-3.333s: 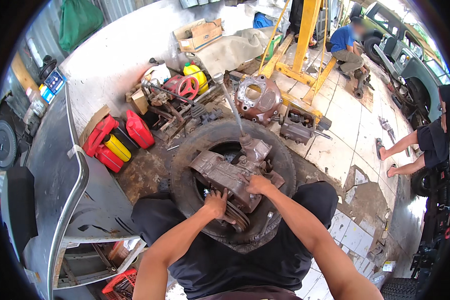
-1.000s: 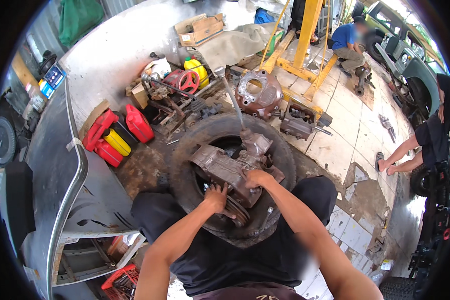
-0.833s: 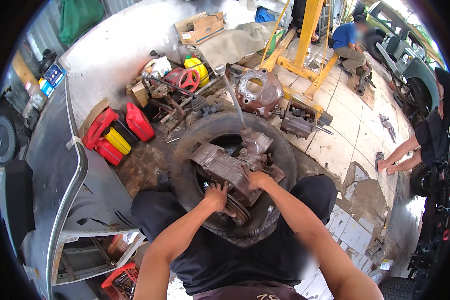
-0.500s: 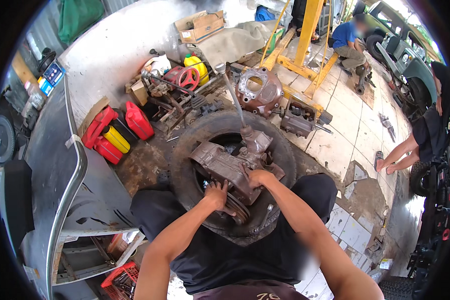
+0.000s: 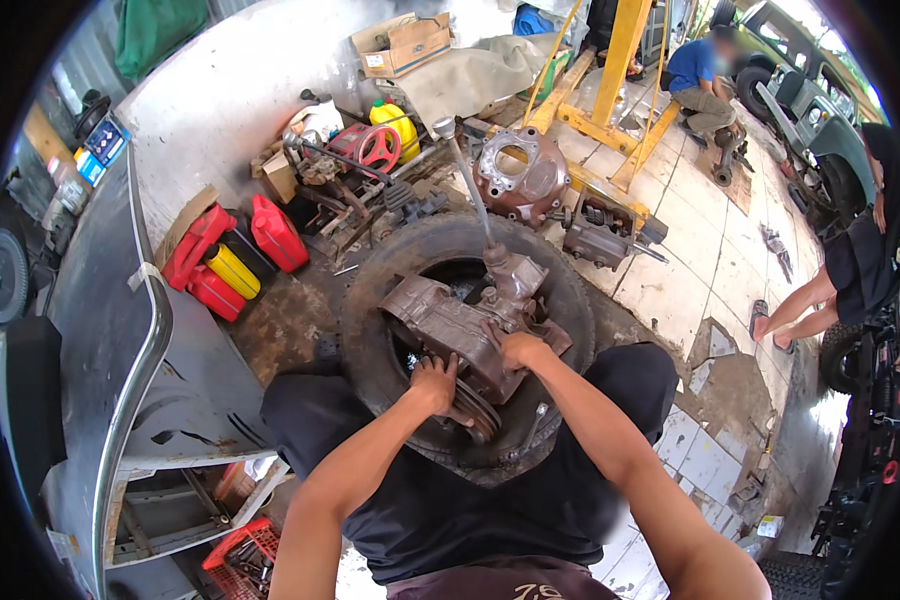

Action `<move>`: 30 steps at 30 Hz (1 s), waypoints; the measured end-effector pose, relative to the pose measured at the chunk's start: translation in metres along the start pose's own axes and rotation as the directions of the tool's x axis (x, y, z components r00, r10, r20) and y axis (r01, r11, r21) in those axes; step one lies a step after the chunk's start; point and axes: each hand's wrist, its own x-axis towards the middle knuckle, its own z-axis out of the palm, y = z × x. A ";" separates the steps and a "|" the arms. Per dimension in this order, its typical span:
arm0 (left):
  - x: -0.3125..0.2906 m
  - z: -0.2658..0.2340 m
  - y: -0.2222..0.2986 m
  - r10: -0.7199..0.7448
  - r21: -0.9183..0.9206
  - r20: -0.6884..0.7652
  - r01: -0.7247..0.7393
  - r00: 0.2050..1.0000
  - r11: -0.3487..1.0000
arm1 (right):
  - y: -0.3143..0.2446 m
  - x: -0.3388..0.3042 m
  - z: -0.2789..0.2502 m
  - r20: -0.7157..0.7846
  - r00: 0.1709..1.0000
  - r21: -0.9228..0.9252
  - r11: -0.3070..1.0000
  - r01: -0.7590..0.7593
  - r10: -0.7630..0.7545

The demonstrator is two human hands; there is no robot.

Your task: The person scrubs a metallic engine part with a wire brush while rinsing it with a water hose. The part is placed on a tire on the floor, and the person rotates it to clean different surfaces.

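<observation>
Between my knees a brown metal gearbox (image 5: 445, 322) lies tilted on a tire (image 5: 367, 262), its long shift lever (image 5: 467, 185) standing up at the far end. My left hand (image 5: 434, 386) rests at the gearbox's near side with its fingers stretched and spread, the thumb lying toward a round grooved drum (image 5: 478, 412). Against the right part of the housing lies my right hand (image 5: 518, 350), index finger extended along the metal; its remaining fingers are partly hidden. Neither hand holds a loose thing.
Beyond the tire lie a bell housing (image 5: 518, 180) and an opened gear case (image 5: 598, 232). Red jerrycans (image 5: 278, 233) stand at left beside a grey body panel (image 5: 195, 350). A yellow hoist (image 5: 620, 60) stands behind. One person (image 5: 698, 85) crouches far right; another person (image 5: 850, 270) stands at right.
The view has shifted slightly. Both hands keep nearly the same places on the gearbox, with only small finger movements; the gearbox has not visibly moved on the tire.
</observation>
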 end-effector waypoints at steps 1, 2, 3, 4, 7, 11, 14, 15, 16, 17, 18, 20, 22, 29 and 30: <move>0.000 0.002 -0.001 -0.001 0.001 -0.014 0.001 1.000 1.000 | -0.003 0.004 0.001 -0.004 1.000 -0.009 1.000 0.015 -0.015; 0.000 0.001 0.000 0.005 0.004 -0.009 -0.005 1.000 1.000 | -0.001 0.006 0.001 0.022 1.000 0.005 1.000 0.014 -0.014; 0.001 -0.001 0.002 0.011 0.006 -0.004 -0.011 1.000 1.000 | 0.000 0.009 0.000 0.046 0.999 0.019 1.000 0.011 -0.012; 0.002 -0.002 0.002 0.018 0.009 0.001 -0.018 1.000 1.000 | 0.009 0.009 -0.004 0.097 0.995 0.055 0.998 -0.012 0.007; 0.002 0.000 0.000 -0.010 -0.001 0.019 0.010 1.000 1.000 | 0.005 0.005 -0.005 0.056 0.998 0.031 0.999 -0.018 0.017; 0.003 0.006 0.000 -0.024 0.009 0.006 0.024 1.000 1.000 | -0.002 -0.004 -0.020 0.120 0.992 0.021 0.999 0.026 -0.028; 0.006 0.001 0.004 -0.011 0.010 0.009 0.011 1.000 1.000 | 0.006 0.010 0.000 0.062 0.998 -0.058 0.998 -0.003 0.007; 0.006 0.001 0.004 -0.010 0.013 0.009 0.010 1.000 1.000 | 0.007 0.014 0.003 0.048 0.999 -0.027 1.000 -0.007 0.008; 0.006 0.000 0.005 -0.008 0.016 0.008 0.008 1.000 1.000 | 0.010 0.016 0.006 0.034 0.999 0.003 1.000 -0.013 0.012; 0.004 0.002 0.002 -0.017 0.014 0.014 0.017 1.000 1.000 | 0.008 0.014 0.000 0.060 0.998 0.100 0.995 -0.002 -0.004; 0.004 0.003 0.001 -0.020 0.011 0.019 0.020 1.000 1.000 | 0.006 0.010 -0.006 0.089 0.996 0.111 0.994 -0.002 -0.008; 0.004 0.003 0.001 -0.020 0.006 0.027 0.020 0.999 1.000 | 0.003 0.003 -0.016 0.145 0.989 0.047 0.999 -0.008 0.001; 0.003 0.001 0.000 -0.016 0.000 0.038 0.016 0.999 1.000 | 0.001 0.003 -0.012 0.126 0.992 0.001 1.000 -0.007 0.007; 0.008 -0.005 0.007 0.017 -0.001 0.024 -0.017 1.000 1.000 | 0.027 0.039 0.012 0.182 0.983 0.043 0.999 -0.012 0.004; 0.007 -0.001 0.004 0.006 -0.004 0.020 -0.006 1.000 1.000 | 0.019 0.035 0.015 0.117 0.993 0.045 0.999 0.020 -0.025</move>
